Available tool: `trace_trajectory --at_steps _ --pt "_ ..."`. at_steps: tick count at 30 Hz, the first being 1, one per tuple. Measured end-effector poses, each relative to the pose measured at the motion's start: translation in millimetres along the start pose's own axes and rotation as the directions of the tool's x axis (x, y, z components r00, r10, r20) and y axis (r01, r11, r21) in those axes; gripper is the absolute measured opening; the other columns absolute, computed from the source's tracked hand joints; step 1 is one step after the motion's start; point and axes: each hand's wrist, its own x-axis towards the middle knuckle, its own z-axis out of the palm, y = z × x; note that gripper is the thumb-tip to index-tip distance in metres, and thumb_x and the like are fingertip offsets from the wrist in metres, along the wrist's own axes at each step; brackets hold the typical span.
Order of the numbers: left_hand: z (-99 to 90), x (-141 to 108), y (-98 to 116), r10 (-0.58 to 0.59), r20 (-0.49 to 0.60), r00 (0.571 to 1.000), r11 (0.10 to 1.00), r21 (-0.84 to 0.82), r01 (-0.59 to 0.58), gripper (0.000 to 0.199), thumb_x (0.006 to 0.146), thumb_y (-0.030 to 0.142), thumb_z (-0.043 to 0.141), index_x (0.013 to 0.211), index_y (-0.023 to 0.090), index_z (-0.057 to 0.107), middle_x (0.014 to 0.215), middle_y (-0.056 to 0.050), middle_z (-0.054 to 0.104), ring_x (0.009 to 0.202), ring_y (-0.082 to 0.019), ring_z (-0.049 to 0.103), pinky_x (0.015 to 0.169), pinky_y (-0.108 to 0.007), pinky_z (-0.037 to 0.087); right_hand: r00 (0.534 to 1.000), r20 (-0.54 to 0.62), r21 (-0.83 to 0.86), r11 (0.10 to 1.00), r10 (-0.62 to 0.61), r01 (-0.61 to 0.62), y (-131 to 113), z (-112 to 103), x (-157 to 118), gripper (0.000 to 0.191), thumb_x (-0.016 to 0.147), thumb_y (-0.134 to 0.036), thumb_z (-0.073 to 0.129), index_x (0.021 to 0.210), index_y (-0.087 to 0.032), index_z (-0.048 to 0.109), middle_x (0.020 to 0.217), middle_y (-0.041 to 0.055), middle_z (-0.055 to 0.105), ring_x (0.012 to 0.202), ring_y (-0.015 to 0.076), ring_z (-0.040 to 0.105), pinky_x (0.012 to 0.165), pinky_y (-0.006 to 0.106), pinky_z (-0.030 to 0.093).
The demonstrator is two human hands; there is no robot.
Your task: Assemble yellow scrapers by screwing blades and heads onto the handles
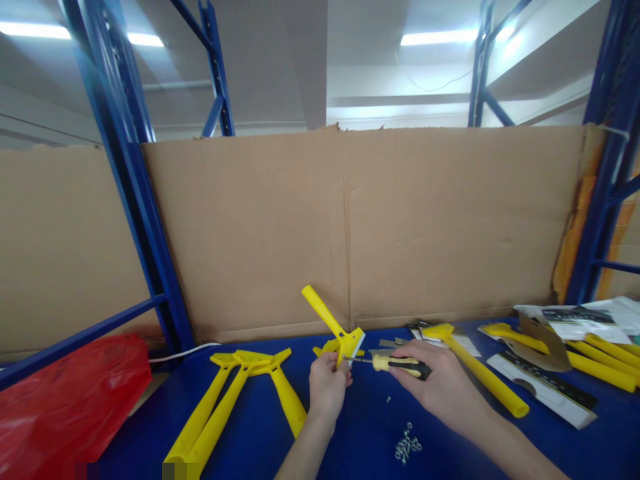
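My left hand (328,390) is closed around the head of a yellow scraper (323,312), whose handle points up and to the left. A pale strip runs along the edge of its head. In my right hand (440,377) is a screwdriver (400,365) with a cream and black handle. Its shaft points left, and the tip meets the scraper head beside my left fingers. The screw itself is too small to make out. Behind my left hand, part of another yellow piece (327,347) shows. Below the screwdriver lie a pile of small nuts (407,445) and a single screw (389,399).
Several yellow scrapers (227,407) lie on the blue table (360,460) at left. Another scraper (483,373), more handles (605,370) and printed card packaging (543,387) are at right. A red plastic bag (70,407) sits far left. Cardboard (260,233) stands behind, between blue rack posts (145,220).
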Motion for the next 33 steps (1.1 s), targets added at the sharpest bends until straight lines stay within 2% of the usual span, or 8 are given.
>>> trace_trajectory --at_steps 18,30,33 --pt "0.2 0.3 -2.4 0.028 -0.006 1.0 0.999 0.017 -0.028 0.008 0.07 0.007 0.07 0.07 0.011 0.063 0.059 -0.001 0.064 0.049 -0.008 0.058 0.051 -0.019 0.051 0.999 0.01 0.006 0.999 0.036 -0.036 -1.5 -0.2 0.6 0.011 0.078 -0.024 0.059 0.076 -0.022 0.069 0.072 0.0024 0.07 0.064 0.0179 0.065 0.06 0.027 0.05" --pt "-1.0 -0.5 -0.5 -0.005 0.006 1.0 1.0 -0.019 0.005 0.007 0.076 0.003 0.062 0.072 0.009 0.062 0.058 -0.002 0.063 0.049 -0.008 0.059 0.051 -0.019 0.051 0.997 0.006 0.026 0.997 0.077 -0.077 7.5 2.8 -0.3 0.01 0.078 -0.025 0.06 0.077 -0.021 0.069 0.076 0.0024 0.071 0.067 0.0177 0.066 0.062 0.027 0.05" --pt "-1.0 0.3 -1.9 0.0 0.001 1.0 1.0 -0.017 0.0 0.005 0.074 0.005 0.065 0.072 0.009 0.063 0.059 -0.003 0.063 0.051 -0.009 0.06 0.052 -0.021 0.052 0.997 -0.003 0.031 0.996 0.083 -0.082 6.5 2.4 -0.4 0.01 0.077 -0.026 0.06 0.076 -0.021 0.069 0.076 0.0029 0.071 0.068 0.0186 0.066 0.063 0.028 0.05"
